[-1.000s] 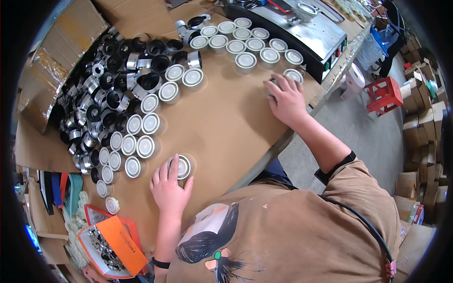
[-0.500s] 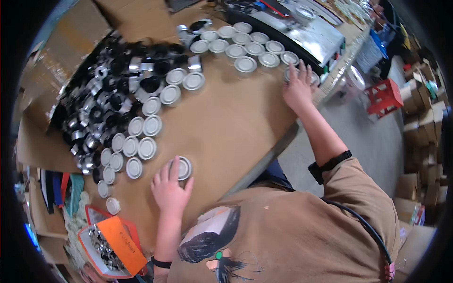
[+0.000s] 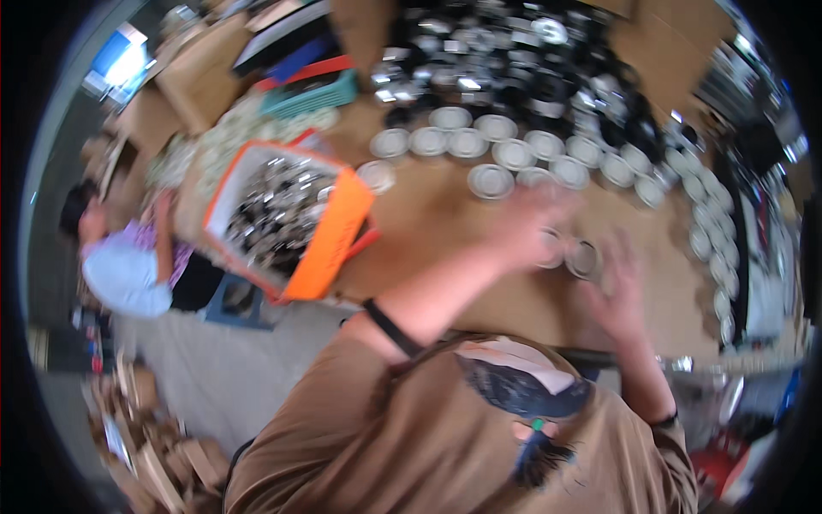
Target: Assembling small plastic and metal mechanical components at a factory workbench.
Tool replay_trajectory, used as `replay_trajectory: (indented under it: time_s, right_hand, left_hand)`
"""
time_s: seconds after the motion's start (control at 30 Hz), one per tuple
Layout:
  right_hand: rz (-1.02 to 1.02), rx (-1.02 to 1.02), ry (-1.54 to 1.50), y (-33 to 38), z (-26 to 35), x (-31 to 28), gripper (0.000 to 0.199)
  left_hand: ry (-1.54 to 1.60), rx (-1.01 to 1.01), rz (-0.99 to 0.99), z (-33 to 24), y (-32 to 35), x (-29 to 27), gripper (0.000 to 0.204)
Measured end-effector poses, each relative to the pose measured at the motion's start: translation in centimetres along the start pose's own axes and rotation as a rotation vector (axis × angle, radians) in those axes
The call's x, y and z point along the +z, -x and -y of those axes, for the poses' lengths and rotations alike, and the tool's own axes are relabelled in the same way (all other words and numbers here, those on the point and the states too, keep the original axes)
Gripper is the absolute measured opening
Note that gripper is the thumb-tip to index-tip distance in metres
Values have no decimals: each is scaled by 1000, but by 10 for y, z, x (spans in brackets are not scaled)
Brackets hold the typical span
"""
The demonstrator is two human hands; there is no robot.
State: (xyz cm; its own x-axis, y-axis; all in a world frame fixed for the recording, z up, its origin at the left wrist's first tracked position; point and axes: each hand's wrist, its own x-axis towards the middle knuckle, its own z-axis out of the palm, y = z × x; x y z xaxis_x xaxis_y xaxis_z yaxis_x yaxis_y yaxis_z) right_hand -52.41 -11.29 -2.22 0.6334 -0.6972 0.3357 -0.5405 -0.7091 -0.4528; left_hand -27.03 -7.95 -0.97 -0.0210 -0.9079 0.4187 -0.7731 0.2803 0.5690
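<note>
My left hand (image 3: 539, 218), smeared by motion, reaches over the middle of the cardboard-covered table (image 3: 445, 223). Its fingers overlap a small round white-lidded tub (image 3: 548, 248), and whether they grip it is unclear. Close by, another round tub (image 3: 583, 259) sits between my two hands. Fingers spread, my right hand (image 3: 621, 287) is beside that tub, its thumb near the rim. Beyond my hands, more lidded tubs (image 3: 515, 155) stand in loose rows, and others (image 3: 702, 206) line the table's right side. Black and silver round pieces (image 3: 522, 64) lie heaped behind them.
An orange-and-white box (image 3: 330, 240) full of shiny metal pieces stands left of my hands. Past it are a teal basket (image 3: 312, 94) and pale small items (image 3: 223, 154). A person (image 3: 128, 265) sits far left, near a blue-grey stool (image 3: 240, 301). Cartons (image 3: 154, 428) are piled lower left.
The view has swung left, bringing the orange box nearer the middle. My right hand has left the tubs at the table's far right; both hands are now close together.
</note>
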Motion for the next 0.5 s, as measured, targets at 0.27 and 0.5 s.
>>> replay_trajectory:
  time_s: [0.27,0.5]
  right_hand:
    - [161,64,337,-41,74,29,82]
    - [200,-102,157,-47,76,37,64]
  left_hand:
    - [-661,-667,77,122,-52,-105,87]
    - [-421,-720,78,79,3,-81,73]
